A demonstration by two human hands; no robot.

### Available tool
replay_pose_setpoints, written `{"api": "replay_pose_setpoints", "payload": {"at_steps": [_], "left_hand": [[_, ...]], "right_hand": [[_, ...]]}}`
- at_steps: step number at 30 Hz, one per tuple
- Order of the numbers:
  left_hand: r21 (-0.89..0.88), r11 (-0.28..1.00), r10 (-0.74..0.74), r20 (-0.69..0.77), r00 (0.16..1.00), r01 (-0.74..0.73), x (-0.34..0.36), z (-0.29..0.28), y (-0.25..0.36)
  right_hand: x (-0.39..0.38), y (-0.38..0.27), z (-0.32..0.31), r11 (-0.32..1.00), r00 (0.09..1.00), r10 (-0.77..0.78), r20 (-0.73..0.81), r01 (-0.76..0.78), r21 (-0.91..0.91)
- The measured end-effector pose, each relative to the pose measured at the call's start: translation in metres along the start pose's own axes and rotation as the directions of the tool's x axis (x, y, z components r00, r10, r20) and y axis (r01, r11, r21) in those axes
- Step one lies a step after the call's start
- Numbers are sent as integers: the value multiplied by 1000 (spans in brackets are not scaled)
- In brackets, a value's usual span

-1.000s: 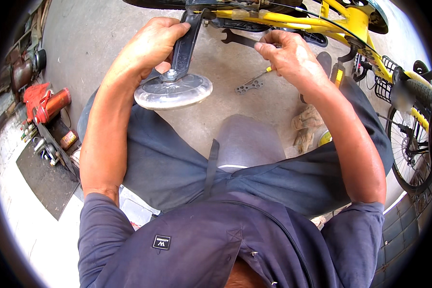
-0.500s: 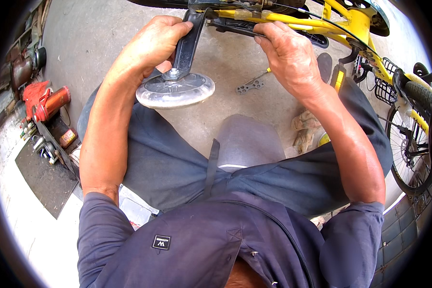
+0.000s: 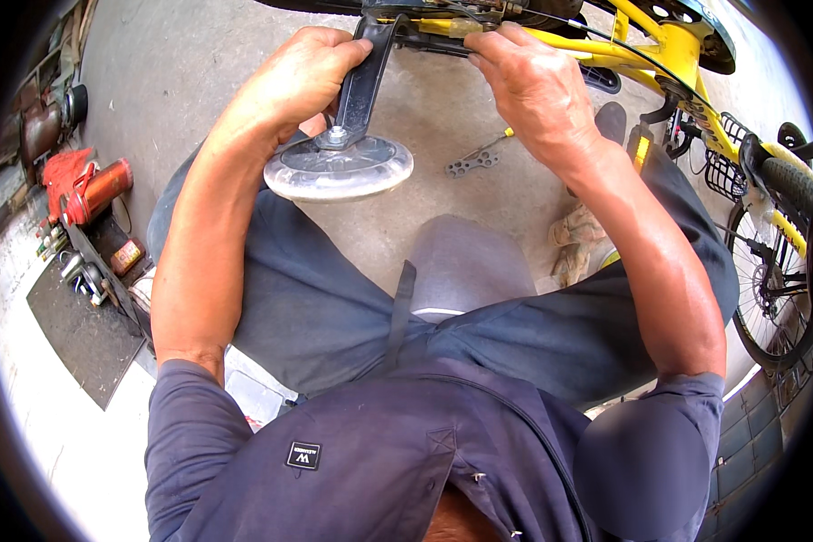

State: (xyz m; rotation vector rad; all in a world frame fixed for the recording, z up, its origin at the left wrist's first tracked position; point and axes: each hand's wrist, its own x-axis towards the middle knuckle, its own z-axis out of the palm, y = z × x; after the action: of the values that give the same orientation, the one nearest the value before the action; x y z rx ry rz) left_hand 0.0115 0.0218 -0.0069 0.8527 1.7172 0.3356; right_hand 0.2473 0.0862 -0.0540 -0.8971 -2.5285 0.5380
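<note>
My left hand [image 3: 296, 83] grips a black bracket [image 3: 364, 90] beside a yellow bicycle frame [image 3: 679, 56], the thumb pressed on the bracket near its upper end and the other fingers curled partly out of sight behind it; the bracket leans at a slant, its top reaching the bicycle at the upper edge of the view and its foot carrying a clear wheel [image 3: 339, 172] that lies nearly flat toward me, with a silver bolt [image 3: 337, 135] at the joint; my right hand [image 3: 535, 90] is raised to the lower side of the frame, its fingers bent and drawn close together, though I cannot tell from this angle what, if anything, they pinch; my forearms rise over dark trousers [image 3: 312, 271], knees spread on either side of a grey rounded seat [image 3: 470, 257]; on the concrete floor [image 3: 443, 108] between my hands and the seat lies a flat grey tool with holes [image 3: 472, 164], just beside a thin yellow-tipped tool [image 3: 508, 133]; at the right stand a black wire basket [image 3: 724, 172] and a spoked bicycle wheel [image 3: 772, 285], while well apart at the left an orange-red cylinder [image 3: 104, 191] lies touching or close to a red cloth [image 3: 65, 176], near a dark board [image 3: 83, 336] with metal parts at its upper edge.
</note>
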Motion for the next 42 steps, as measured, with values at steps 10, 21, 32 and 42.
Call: {"api": "replay_pose_setpoints", "payload": {"at_steps": [10,21,32,42], "left_hand": [[21,1000,6,-1,1000,-6,2,-1,-1],[11,1000,8,-2,1000,-8,0,0,1],[7,1000,20,4,1000,-20,2,0,-1],[-4,1000,-8,-9,1000,8,0,1,2]], "right_hand": [[0,-1,4,992,997,-11,72,20,-125],[-2,1,6,990,974,94,206,-69,-124],[-3,17,28,980,942,174,286,-137,-146],[4,23,68,955,882,296,366,-271,-118]]}}
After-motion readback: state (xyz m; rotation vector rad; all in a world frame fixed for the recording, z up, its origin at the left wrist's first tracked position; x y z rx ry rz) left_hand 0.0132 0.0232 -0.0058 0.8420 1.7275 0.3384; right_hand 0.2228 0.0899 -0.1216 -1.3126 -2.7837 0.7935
